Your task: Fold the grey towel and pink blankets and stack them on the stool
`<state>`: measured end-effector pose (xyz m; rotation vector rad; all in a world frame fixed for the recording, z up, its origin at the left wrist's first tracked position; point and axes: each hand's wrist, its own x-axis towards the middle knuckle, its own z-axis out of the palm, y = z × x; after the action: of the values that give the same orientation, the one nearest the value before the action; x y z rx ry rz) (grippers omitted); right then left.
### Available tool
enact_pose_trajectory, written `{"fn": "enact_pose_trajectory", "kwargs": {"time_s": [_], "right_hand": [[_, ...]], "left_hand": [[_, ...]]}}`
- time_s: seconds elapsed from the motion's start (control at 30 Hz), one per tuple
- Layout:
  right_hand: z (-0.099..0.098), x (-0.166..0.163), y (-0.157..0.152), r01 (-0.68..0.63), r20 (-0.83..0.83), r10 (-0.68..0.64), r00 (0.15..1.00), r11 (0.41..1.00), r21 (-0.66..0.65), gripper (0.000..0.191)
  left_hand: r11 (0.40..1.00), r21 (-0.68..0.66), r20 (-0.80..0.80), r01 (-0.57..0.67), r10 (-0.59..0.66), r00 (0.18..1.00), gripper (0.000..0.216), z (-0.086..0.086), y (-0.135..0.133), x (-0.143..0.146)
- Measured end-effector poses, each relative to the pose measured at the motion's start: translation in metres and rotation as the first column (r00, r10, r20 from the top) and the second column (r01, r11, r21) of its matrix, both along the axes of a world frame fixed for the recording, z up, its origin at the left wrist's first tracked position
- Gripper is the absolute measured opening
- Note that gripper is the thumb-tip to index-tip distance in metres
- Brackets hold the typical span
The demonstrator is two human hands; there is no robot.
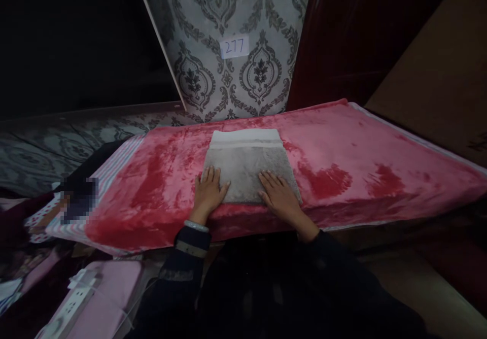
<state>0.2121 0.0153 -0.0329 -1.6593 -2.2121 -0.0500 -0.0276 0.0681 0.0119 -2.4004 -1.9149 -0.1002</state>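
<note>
Grey towel (245,166) under L hand (208,189) & R hand (279,197); both flat, open, gripping nothing.

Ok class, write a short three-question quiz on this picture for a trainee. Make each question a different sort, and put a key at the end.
1. Which thing do the left hand and the right hand both lie flat on? A) a folded grey towel B) a book C) a plate
2. True or false: the towel is lifted clear of the red blanket.
3. Fill in: the paper label on the patterned wall reads ___.
Key: 1 A; 2 false, it lies on the blanket; 3 277.
</note>
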Motion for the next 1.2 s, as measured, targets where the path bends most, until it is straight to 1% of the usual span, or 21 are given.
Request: {"fn": "enact_pose_trajectory", "kwargs": {"time_s": [0.13,0.3,0.4,0.47,0.53,0.6,0.67,0.73,0.8,0.87,0.93,1.0,1.1,1.2], "right_hand": [[0.003,-0.001,-0.002,0.011,0.016,-0.010,1.000,0.999,-0.030,0.058],[-0.001,0.000,-0.009,0.027,0.014,-0.026,1.000,0.999,-0.045,0.059],[-0.005,0.003,-0.014,0.000,-0.019,-0.001,1.000,1.000,-0.028,0.060],[-0.003,0.009,-0.012,-0.035,-0.061,0.034,0.998,0.999,-0.022,0.059],[0.006,0.016,-0.003,-0.063,-0.103,0.061,0.993,0.998,-0.014,0.058],[0.018,0.024,0.012,-0.061,-0.122,0.061,0.991,0.998,0.003,0.057],[0.027,0.030,0.031,-0.019,-0.113,0.021,0.993,1.000,0.018,0.058],[0.031,0.033,0.048,0.036,-0.077,-0.035,0.996,0.999,0.012,0.059],[0.026,0.034,0.059,0.063,-0.017,-0.064,0.998,0.998,-0.026,0.060],[0.018,0.033,0.064,0.070,0.042,-0.067,0.997,0.995,-0.072,0.060],[0.009,0.032,0.064,0.074,0.073,-0.067,0.995,0.993,-0.094,0.059],[0.003,0.031,0.062,0.072,0.078,-0.065,0.995,0.994,-0.088,0.060],[-0.001,0.032,0.062,0.055,0.075,-0.049,0.996,0.995,-0.082,0.060],[-0.005,0.037,0.065,0.048,0.074,-0.040,0.996,0.992,-0.114,0.062]], "left_hand": [[0.999,-0.004,0.005,-0.048,0.048,0.999,0.066,0.001,-0.011,-0.008],[0.997,0.050,0.026,-0.066,0.064,0.998,0.061,-0.003,-0.021,-0.019],[0.989,0.109,0.055,-0.102,0.096,0.994,0.058,-0.006,-0.028,-0.021],[0.982,0.153,0.084,-0.110,0.098,0.992,0.055,-0.005,-0.032,-0.016],[0.983,0.170,0.113,-0.063,0.044,0.993,0.052,0.001,-0.033,-0.003],[0.987,0.154,0.137,0.038,-0.059,0.989,0.053,0.008,-0.030,0.015],[0.979,0.127,0.155,0.160,-0.179,0.972,0.055,0.016,-0.023,0.037],[0.959,0.103,0.161,0.264,-0.278,0.947,0.058,0.020,-0.014,0.058],[0.943,0.069,0.144,0.326,-0.332,0.932,0.061,0.018,-0.004,0.072],[0.941,0.028,0.115,0.336,-0.337,0.934,0.063,0.011,0.003,0.080],[0.946,0.010,0.093,0.325,-0.325,0.941,0.063,0.003,0.005,0.082],[0.947,0.017,0.083,0.320,-0.320,0.944,0.064,-0.002,0.004,0.081],[0.954,0.037,0.077,0.297,-0.299,0.951,0.064,-0.003,0.000,0.079],[0.970,0.072,0.072,0.232,-0.237,0.969,0.065,-0.002,-0.004,0.079]]}}
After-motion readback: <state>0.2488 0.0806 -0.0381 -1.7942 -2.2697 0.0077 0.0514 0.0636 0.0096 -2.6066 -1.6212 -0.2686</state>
